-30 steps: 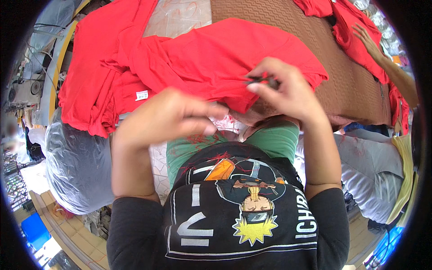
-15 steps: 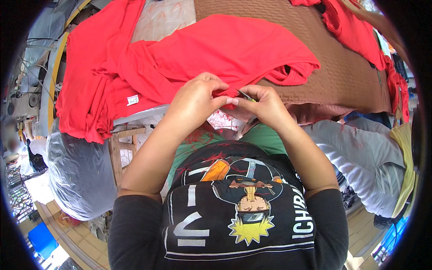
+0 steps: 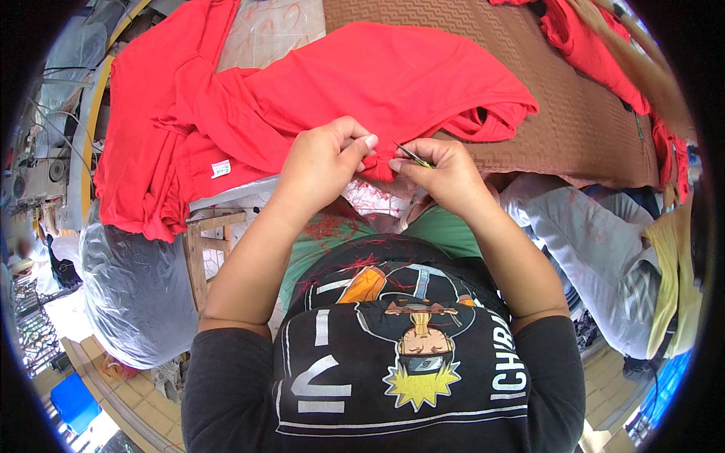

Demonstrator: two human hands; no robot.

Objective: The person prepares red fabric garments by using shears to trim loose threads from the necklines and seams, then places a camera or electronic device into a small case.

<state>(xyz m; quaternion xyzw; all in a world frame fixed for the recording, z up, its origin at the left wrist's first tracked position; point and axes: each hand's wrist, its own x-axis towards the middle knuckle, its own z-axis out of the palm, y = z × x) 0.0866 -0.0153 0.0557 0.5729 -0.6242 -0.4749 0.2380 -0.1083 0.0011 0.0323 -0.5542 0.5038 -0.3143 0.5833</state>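
A red knit garment (image 3: 340, 83) lies spread over the work surface, its near edge bunched between my hands. My left hand (image 3: 326, 160) is closed in a pinch at that edge, thumb against the fingers. Opposite it, my right hand (image 3: 442, 172) is closed around small thread snips (image 3: 414, 156) with a yellowish handle, the dark blade pointing up and left beside the cloth. Its thumb and fingertip are at the bunched fabric. Whether the blades touch any thread is too small to tell.
Brown textured cloth (image 3: 596, 128) covers the surface at right, with more red garments (image 3: 589, 49) on it. A white tag (image 3: 220, 168) sits on the red cloth at left. Another person's arm (image 3: 630, 57) and grey-clothed legs (image 3: 581, 249) are at right. A plastic-wrapped bundle (image 3: 136, 294) stands at left.
My hands have drawn slightly apart, showing more bunched red edge between them. The snips' blade has shifted a little left. At right, the grey-clothed legs and the other person's arm have moved.
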